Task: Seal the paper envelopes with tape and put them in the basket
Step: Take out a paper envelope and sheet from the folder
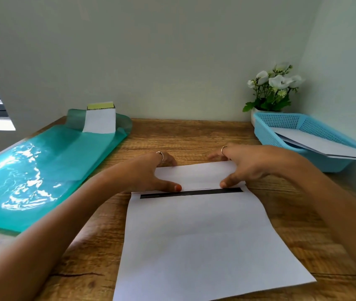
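Wooden table (194,135). Green plastic sheet (31,170) at 9 o'clock. Blue basket (281,123) at 2 o'clock, envelopes inside. White envelope (196,240) at 6, black strip (191,192) exposed. Your left hand (151,172) and right hand (250,166) pinch flap (196,174), thumbs on top.

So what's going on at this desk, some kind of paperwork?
A person is closing a white envelope on the wooden desk. The left hand and the right hand both hold its flap, folding it toward the dark strip below the opening; it is not sealed yet. At the far right, a blue basket already holds white envelopes. A teal plastic sheet lies on the left.
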